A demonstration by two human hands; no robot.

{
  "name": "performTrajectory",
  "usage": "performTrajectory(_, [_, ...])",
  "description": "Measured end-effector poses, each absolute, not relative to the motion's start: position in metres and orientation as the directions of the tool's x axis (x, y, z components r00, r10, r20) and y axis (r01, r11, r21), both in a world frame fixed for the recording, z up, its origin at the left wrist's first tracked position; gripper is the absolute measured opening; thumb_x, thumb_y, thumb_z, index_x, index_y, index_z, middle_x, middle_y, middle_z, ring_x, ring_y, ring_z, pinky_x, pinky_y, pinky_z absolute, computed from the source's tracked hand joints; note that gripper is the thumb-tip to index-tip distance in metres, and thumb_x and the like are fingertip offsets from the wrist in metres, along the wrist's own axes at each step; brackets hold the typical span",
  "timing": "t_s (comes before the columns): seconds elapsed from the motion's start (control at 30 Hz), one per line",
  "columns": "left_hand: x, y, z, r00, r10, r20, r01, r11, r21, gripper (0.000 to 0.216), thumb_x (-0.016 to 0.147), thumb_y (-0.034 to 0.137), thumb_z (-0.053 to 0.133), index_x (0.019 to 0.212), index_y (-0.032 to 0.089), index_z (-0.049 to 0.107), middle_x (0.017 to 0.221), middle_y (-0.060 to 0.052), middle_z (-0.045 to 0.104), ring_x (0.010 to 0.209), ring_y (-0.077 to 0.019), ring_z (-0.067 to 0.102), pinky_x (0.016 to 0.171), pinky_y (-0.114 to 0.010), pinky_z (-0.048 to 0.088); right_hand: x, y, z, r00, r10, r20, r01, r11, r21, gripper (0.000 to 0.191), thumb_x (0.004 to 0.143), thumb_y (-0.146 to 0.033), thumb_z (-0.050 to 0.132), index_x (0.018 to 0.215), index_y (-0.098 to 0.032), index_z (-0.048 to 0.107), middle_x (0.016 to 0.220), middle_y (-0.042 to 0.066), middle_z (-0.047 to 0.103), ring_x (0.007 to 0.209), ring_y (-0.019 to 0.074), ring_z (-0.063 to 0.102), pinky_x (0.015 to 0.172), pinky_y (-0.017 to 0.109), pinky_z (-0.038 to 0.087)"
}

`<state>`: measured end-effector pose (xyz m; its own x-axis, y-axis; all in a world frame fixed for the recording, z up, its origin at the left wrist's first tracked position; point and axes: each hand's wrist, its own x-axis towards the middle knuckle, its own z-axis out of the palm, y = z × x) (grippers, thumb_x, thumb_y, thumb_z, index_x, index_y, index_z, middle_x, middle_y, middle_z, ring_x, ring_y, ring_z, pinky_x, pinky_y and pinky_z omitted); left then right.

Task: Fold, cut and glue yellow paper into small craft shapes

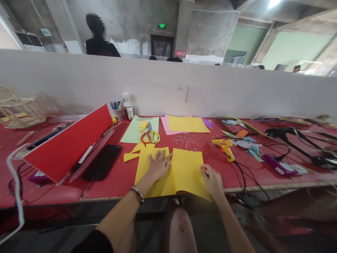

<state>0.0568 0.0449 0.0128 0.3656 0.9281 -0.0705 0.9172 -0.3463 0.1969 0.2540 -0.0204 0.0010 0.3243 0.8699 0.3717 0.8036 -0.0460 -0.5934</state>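
Note:
A yellow sheet of paper [186, 168], opened out with a crease down its middle, lies at the table's front edge. Its lower edge hangs slightly over. My left hand [159, 164] rests flat on the left half with fingers spread. At the right edge of the sheet, my right hand [212, 177] has thumb and fingers closed on the paper. Just behind are yellow paper offcuts [131, 156] and scissors [150, 135] with red and yellow handles, lying partly on a pale green sheet [128, 135].
To the right lies a yellow glue gun [225, 147] with its cable, near a purple power strip [280, 166]. A black phone [102, 162] and a red board [71, 144] are at left. Yellow paper [188, 123] over pink lies behind. A pen cup [118, 112] stands by the partition.

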Motion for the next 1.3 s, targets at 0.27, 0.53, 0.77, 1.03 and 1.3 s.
performTrajectory(0.27, [0.057,0.043,0.011,0.375,0.926,-0.045,0.910,-0.359,0.208,0.054,0.077,0.052,0.029,0.126,0.032,0.028,0.138,-0.005,0.021,0.125,-0.0273,0.015,0.094,-0.058,0.012,0.268,-0.027,-0.006,0.358,0.900,0.248,0.725,-0.101,-0.681,0.028,0.067,-0.040,0.041,0.084,-0.020,0.050,0.046,-0.004,0.053,0.048,0.0152,0.051,0.057,0.028,0.039])
performTrajectory(0.53, [0.056,0.040,0.015,0.373,0.927,-0.030,0.908,-0.359,0.215,0.056,0.076,0.054,0.030,0.126,0.030,0.029,0.138,-0.006,0.022,0.125,-0.0271,0.015,0.094,-0.058,0.011,0.266,-0.050,-0.006,0.282,0.943,0.180,0.657,-0.053,-0.752,0.027,0.067,-0.040,0.039,0.078,-0.018,0.052,0.038,-0.008,0.040,0.036,0.0099,0.037,0.047,0.024,0.034])
performTrajectory(0.77, [0.056,0.041,0.013,0.386,0.922,-0.035,0.904,-0.370,0.216,0.060,0.074,0.057,0.031,0.127,0.030,0.027,0.138,-0.007,0.021,0.125,-0.0290,0.015,0.094,-0.058,0.010,0.264,-0.055,0.005,0.314,0.924,0.220,0.705,-0.072,-0.705,0.022,0.065,-0.039,0.039,0.067,-0.021,0.051,0.038,-0.007,0.039,0.036,0.0100,0.037,0.044,0.022,0.030])
performTrajectory(1.03, [0.054,0.037,0.019,0.396,0.917,0.044,0.894,-0.396,0.210,0.052,0.081,0.046,0.028,0.128,0.024,0.027,0.138,-0.008,0.021,0.125,-0.0246,0.016,0.098,-0.052,0.010,0.275,-0.052,0.009,0.249,0.953,0.171,0.691,-0.051,-0.721,0.025,0.065,-0.041,0.038,0.065,-0.019,0.051,0.049,-0.002,0.049,0.045,0.0126,0.044,0.046,0.023,0.034])
performTrajectory(1.3, [0.052,0.010,0.016,0.501,0.865,-0.001,0.848,-0.491,0.201,0.047,0.082,0.040,0.029,0.126,0.024,0.033,0.134,-0.005,0.030,0.124,-0.0227,0.021,0.099,-0.048,0.014,0.278,-0.036,0.002,0.215,0.964,0.154,0.593,-0.004,-0.805,0.025,0.065,-0.039,0.042,0.074,-0.018,0.053,0.051,-0.003,0.049,0.048,0.0120,0.046,0.047,0.023,0.036])
